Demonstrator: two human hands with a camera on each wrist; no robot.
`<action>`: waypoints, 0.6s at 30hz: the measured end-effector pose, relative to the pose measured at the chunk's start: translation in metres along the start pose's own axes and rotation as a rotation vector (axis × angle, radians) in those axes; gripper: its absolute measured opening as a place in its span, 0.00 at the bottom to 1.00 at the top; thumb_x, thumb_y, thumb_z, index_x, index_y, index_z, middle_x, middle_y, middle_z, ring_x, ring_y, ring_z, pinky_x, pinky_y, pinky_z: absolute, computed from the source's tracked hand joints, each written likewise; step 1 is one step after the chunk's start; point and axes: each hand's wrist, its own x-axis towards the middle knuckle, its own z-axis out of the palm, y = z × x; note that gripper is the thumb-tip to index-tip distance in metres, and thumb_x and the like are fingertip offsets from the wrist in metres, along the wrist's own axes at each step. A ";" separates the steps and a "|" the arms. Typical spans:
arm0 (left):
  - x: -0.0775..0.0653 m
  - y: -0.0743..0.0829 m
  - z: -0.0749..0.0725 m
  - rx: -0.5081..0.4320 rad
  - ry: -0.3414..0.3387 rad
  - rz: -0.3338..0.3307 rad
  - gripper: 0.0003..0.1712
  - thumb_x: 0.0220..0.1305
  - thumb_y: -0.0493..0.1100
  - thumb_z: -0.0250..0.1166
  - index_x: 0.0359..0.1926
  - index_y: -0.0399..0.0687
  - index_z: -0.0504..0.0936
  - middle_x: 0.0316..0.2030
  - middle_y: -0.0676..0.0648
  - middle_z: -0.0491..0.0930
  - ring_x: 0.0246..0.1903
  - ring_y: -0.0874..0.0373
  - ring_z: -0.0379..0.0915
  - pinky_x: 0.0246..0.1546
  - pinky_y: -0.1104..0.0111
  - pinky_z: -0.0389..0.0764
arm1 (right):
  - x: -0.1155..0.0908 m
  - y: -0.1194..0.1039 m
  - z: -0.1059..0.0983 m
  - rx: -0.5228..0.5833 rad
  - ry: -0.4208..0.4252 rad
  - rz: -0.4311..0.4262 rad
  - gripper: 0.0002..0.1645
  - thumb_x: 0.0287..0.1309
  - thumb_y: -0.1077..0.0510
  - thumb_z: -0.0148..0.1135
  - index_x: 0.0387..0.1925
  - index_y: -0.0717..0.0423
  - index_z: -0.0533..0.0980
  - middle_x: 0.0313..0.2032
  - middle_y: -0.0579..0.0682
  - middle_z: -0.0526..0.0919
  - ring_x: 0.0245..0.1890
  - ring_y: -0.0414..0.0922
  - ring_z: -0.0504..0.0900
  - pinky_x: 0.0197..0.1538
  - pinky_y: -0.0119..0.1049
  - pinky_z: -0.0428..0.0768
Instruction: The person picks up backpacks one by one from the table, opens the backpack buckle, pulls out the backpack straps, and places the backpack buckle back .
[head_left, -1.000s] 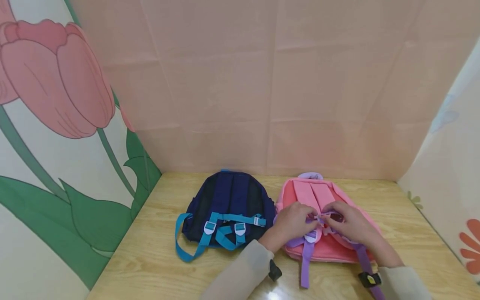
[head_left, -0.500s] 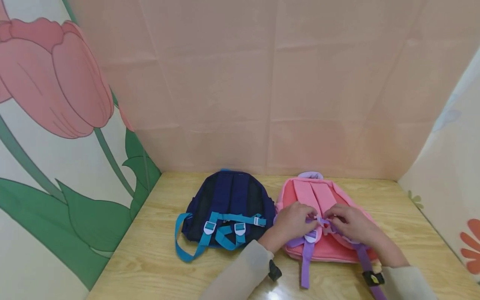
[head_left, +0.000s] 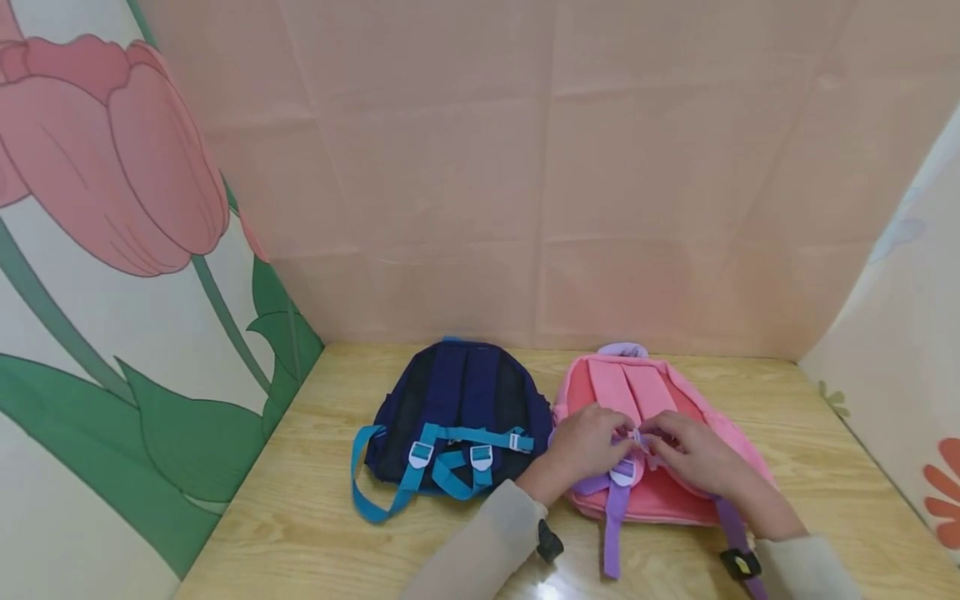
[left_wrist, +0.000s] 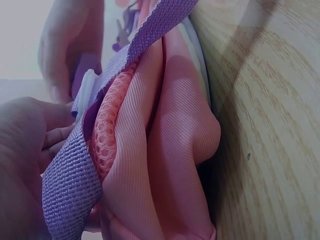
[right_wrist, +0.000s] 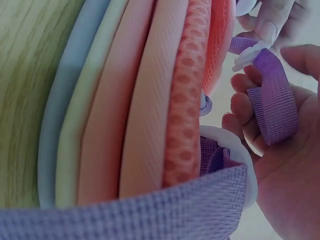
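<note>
A pink backpack (head_left: 675, 502) lies with its straps up on the table. Over its middle, my left hand (head_left: 588, 442) pinches a small white buckle (right_wrist: 250, 56) on the purple chest strap (right_wrist: 277, 110). My right hand (head_left: 697, 454) meets it from the other side; its thumb and fingers curl round the folded end of that strap, close to the buckle. In the left wrist view the left hand (left_wrist: 20, 150) is partly hidden behind a purple shoulder strap (left_wrist: 72, 185). A white strap adjuster (head_left: 622, 472) sits below the left fingers.
A navy backpack (head_left: 480, 375) with blue straps (head_left: 375, 500) lies close on the left, nearly touching the pink one. Loose purple strap ends (head_left: 612, 533) hang toward the front of the wooden table (head_left: 300, 508). A plain pinkish backdrop (head_left: 525, 167) stands behind.
Half a second ago the right hand was drawn slightly to the right, showing the strap between the hands; now it is back left against the buckle. The left hand has stayed in place.
</note>
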 end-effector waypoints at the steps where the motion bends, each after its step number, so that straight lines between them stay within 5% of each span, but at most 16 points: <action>1: 0.000 0.000 0.000 -0.003 -0.001 -0.001 0.15 0.68 0.58 0.67 0.53 0.69 0.85 0.40 0.67 0.82 0.39 0.73 0.70 0.39 0.79 0.73 | 0.000 0.000 0.000 0.007 0.002 -0.002 0.08 0.65 0.59 0.67 0.45 0.49 0.82 0.39 0.39 0.83 0.38 0.33 0.78 0.41 0.37 0.81; 18: 0.003 -0.002 0.001 -0.020 -0.019 0.009 0.14 0.68 0.55 0.67 0.54 0.70 0.86 0.40 0.69 0.82 0.40 0.73 0.69 0.43 0.78 0.72 | -0.001 0.013 0.009 0.037 0.020 -0.004 0.12 0.58 0.55 0.74 0.43 0.44 0.82 0.36 0.34 0.82 0.37 0.32 0.79 0.40 0.37 0.82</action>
